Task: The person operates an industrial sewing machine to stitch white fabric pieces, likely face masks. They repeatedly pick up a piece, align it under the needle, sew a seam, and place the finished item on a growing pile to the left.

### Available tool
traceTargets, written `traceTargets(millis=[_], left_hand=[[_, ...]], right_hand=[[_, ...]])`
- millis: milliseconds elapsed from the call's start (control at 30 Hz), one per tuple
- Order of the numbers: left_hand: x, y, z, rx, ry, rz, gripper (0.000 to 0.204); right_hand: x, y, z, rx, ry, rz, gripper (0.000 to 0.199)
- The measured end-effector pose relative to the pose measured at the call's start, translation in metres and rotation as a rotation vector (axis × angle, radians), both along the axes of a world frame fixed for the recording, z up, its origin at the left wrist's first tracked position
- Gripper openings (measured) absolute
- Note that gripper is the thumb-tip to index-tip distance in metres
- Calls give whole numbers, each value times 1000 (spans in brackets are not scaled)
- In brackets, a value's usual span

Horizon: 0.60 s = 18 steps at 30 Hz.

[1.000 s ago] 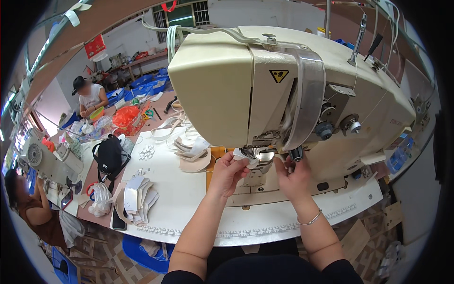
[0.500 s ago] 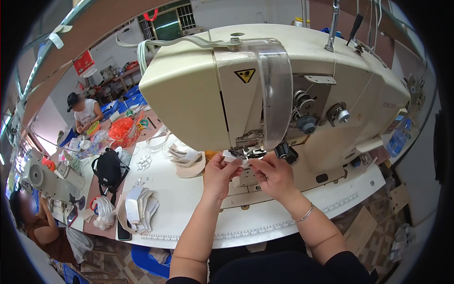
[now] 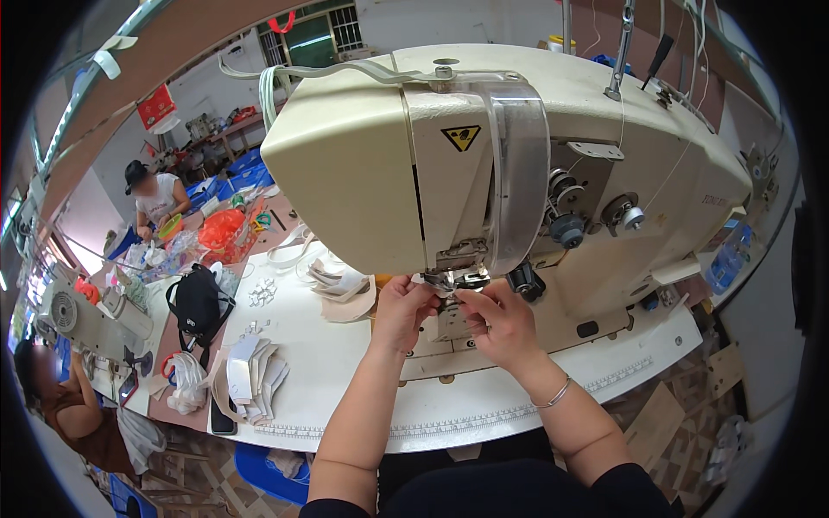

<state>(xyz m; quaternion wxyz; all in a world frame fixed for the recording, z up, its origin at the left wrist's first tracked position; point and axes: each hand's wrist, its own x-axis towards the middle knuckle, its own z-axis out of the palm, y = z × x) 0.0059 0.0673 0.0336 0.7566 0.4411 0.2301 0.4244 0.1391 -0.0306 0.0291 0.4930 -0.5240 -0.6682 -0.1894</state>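
Observation:
Both my hands are at the needle area of a large cream sewing machine (image 3: 345,173). My left hand (image 3: 399,312) pinches a small white piece (image 3: 446,294), perhaps fabric, just below the metal presser foot (image 3: 440,281). From the other side my right hand (image 3: 503,323) closes thumb and forefinger at the same piece, its other fingers curled. Only a sliver of the piece shows between the fingertips; the rest is hidden by fingers and foot. A thin bracelet (image 3: 554,394) circles my right wrist.
Left of my hands lie a stack of white and beige cut pieces (image 3: 252,380), more beige pieces (image 3: 347,298) and small white bits (image 3: 262,292). Beyond are a black bag (image 3: 200,311) and a phone (image 3: 223,416). Two people (image 3: 160,198) sit at the left. A ruler strip (image 3: 466,422) edges the table.
The view has shifted slightly, so the machine appears a little further right. Less of the white piece shows at my left fingertips. Both hands stay close to the presser foot.

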Motion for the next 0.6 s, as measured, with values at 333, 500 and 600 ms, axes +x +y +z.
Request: traceTargets(millis=[333, 500, 600], left_hand=[[-4, 19, -5, -48, -70, -80, 14], [-18, -26, -1, -200, -68, 6, 18], [-16, -23, -9, -192, -143, 15, 18]], right_hand=[[-1, -2, -3, -54, 19, -13, 37], [0, -3, -1, -12, 39, 14, 36], [0, -8, 1, -73, 11, -2, 36]])
